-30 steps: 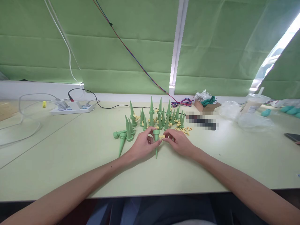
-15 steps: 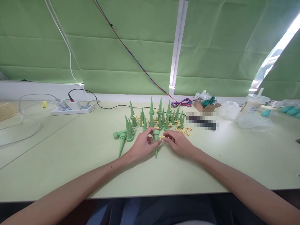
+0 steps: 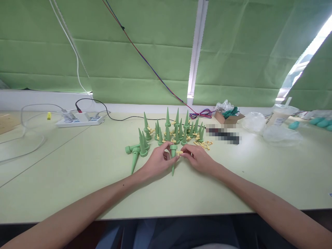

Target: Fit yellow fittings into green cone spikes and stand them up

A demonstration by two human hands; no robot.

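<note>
The held spike is a plain, soft green, the same shade as the standing spikes. Against it, the small T-shaped piece is pale yellow, matching the loose yellow pieces. The table is pale yellowish green, and the blinds a deeper leaf green. The power strip is white, its thin cable black; the coiled wires mix red and blue. Brown cardboard box, teal bundle. Dark lettering and a white label mark the beige cup.
</note>
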